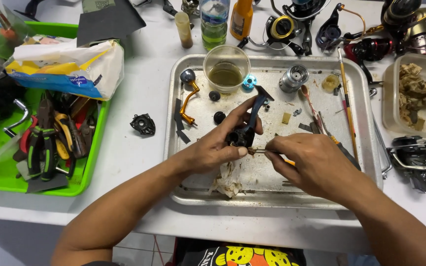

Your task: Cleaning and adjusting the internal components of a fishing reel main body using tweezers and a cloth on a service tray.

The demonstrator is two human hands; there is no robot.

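- My left hand (218, 148) is wrapped around the dark reel body (245, 129) in the middle of the frame, fingers closed on it so its stem tips up and away, leaving the open side facing my other hand.
- My right hand (311, 165) is pinched shut on a thin tool (261, 151), tip poked into the reel body. Could be a pick or a small brush, too small to tell.
- I hold both low over the metal tray (173, 148) so bits and grease land there; a stained rag (228, 180) lies right under my hands.
- Loose parts sit further up the tray: gold handle (189, 101) on the left, silver spool (293, 79) upper right, and a plastic cup (226, 68) of murky liquid at the top edge.
- Far left of the frame is the green bin (92, 157) with pliers (40, 145), near enough to grab.
- More fishing reels (417, 157) lie along the right and top edges.
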